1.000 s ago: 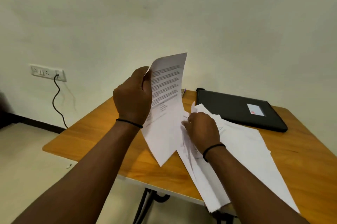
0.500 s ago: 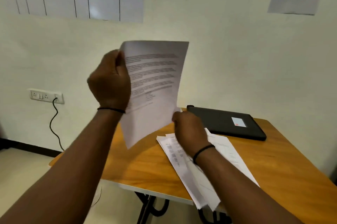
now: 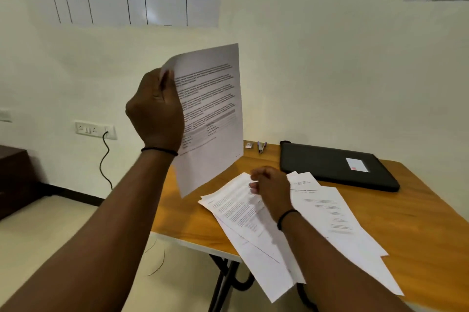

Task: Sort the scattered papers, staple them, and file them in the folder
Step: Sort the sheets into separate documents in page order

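Observation:
My left hand [image 3: 155, 112] grips the left edge of a printed sheet [image 3: 213, 113] and holds it upright in the air above the table's left side. Several loose white papers [image 3: 327, 220] lie fanned across the wooden table [image 3: 418, 235], some hanging over its front edge. My right hand [image 3: 271, 188] rests on the top of this pile with curled fingers; whether it pinches a sheet is unclear. A closed black folder [image 3: 330, 164] with a white label lies at the back right. A small stapler [image 3: 261, 146] stands at the back edge.
A small white box [image 3: 249, 145] sits beside the stapler. A wall socket [image 3: 96, 130] with a black cable hangs at the left. A dark cabinet [image 3: 14, 179] stands at far left. Posters hang on the wall.
My left hand has lifted the printed sheet higher off the pile and turned its text toward me. My right hand stayed at the top of the papers on the table.

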